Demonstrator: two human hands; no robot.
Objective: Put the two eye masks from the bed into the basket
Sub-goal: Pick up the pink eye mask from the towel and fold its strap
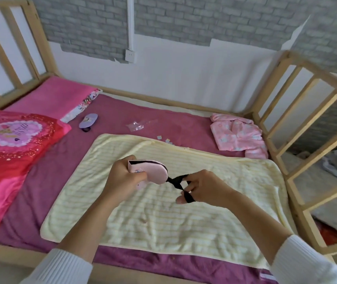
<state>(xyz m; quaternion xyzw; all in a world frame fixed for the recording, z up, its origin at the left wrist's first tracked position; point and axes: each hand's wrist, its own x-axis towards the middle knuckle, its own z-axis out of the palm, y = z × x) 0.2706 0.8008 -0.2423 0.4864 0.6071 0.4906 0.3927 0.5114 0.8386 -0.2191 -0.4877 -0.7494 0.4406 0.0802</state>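
Bed (143, 119), red "miss" pillow (10, 144), pink eye mask (153, 171)

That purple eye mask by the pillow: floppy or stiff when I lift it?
Probably floppy: the flat purple fabric eye mask lies limp on the magenta sheet. Likely light for its size, being thin. Its dark strap, bunched beneath, may dangle.

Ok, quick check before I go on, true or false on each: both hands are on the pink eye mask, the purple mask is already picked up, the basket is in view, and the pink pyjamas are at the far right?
1. The left hand holds the pink eye mask and the right hand its black strap. True.
2. The purple eye mask is picked up. False: it lies on the bed by the pillow.
3. A basket is in view. False: none shows.
4. The pink pyjamas lie at the far right. True.
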